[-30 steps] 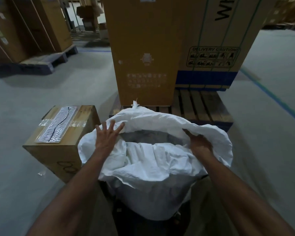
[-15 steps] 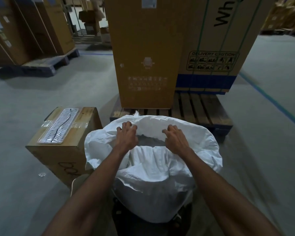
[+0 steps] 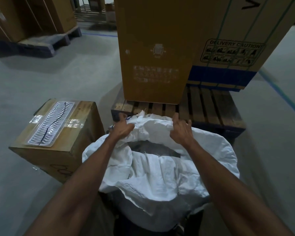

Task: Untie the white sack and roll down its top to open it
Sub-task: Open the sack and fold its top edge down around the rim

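Observation:
The white woven sack (image 3: 160,176) stands open in front of me, its mouth wide and the near and side edges folded outward. A dark grey interior shows in the opening. My left hand (image 3: 122,129) grips the far rim of the sack at its left corner. My right hand (image 3: 180,132) grips the same far rim further right, fingers curled over the fabric. The stretch of rim between both hands is bunched and lifted.
A cardboard box (image 3: 58,137) with a white plastic tray taped on top stands on the floor to the left. A wooden pallet (image 3: 211,106) carrying two tall cartons (image 3: 153,48) is just behind the sack. More palletised cartons (image 3: 32,23) stand far left.
Both hands moved from the sides of the opening to the far rim and closed on it. The far rim is now pulled up and away from me.

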Available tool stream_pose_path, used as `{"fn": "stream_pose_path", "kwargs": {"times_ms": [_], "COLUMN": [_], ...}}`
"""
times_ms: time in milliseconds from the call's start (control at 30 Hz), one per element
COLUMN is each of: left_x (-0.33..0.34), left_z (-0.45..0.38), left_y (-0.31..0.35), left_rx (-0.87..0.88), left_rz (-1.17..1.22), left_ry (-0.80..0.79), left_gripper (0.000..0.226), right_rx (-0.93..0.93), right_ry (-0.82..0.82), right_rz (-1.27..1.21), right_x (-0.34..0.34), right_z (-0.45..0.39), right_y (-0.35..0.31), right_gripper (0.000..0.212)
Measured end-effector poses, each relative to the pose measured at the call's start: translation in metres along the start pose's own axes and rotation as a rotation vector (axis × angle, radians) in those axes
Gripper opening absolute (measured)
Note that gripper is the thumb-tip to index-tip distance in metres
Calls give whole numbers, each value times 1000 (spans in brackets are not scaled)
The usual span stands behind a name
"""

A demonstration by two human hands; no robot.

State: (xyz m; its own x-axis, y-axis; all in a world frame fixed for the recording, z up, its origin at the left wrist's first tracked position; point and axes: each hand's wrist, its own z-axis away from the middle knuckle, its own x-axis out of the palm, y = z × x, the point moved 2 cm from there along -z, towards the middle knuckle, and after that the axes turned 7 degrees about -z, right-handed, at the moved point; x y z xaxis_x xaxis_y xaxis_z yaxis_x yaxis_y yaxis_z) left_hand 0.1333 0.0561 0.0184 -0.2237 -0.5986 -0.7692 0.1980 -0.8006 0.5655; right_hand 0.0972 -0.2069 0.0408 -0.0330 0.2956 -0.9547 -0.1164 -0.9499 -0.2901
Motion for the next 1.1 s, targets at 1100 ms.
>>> {"fn": "stream_pose_path", "kwargs": {"times_ms": [1100], "left_x": [-69], "left_z": [207], "left_y": [33], "left_rx": [447], "left_rz": [-123], "left_ry": [94], "left_gripper": [18], "right_rx": [-226], "right_ry": [48], "right_rz": [-462], "right_x": [-116], "right_z": [194], "right_y": [-1], "right_gripper": [12]}}
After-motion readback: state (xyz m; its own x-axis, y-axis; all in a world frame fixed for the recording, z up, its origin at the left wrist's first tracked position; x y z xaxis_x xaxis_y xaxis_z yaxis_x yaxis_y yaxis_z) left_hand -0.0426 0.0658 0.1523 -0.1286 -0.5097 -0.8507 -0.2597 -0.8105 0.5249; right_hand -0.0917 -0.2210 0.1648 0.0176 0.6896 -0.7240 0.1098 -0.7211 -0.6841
